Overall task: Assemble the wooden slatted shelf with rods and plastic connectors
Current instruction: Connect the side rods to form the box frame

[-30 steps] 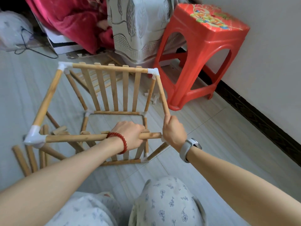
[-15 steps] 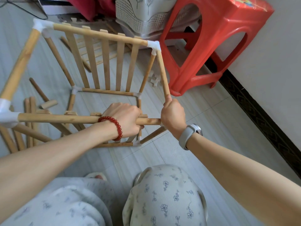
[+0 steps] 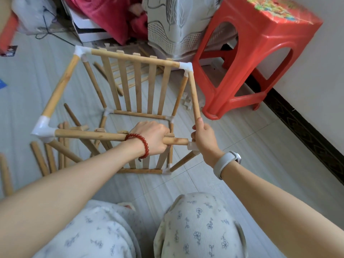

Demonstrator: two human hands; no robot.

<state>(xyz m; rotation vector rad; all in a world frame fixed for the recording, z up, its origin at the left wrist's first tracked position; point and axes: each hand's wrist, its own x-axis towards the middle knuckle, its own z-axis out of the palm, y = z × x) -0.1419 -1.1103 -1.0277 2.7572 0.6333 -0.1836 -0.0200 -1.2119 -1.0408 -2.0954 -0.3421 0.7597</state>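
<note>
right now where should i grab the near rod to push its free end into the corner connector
Grip the near rod close to its free right end, from above, where the left hand holds it. It lies level, and a hold near the tip helps aim it at the white connector the right hand steadies.

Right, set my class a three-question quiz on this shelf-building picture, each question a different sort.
1. True or false: the near rod is fully seated in the connector.
2. The left hand grips: A) the near rod B) a slat C) the stool
3. Fill in: the right hand holds the corner ____.

Key: 1 false, a gap shows; 2 A; 3 connector.
</note>
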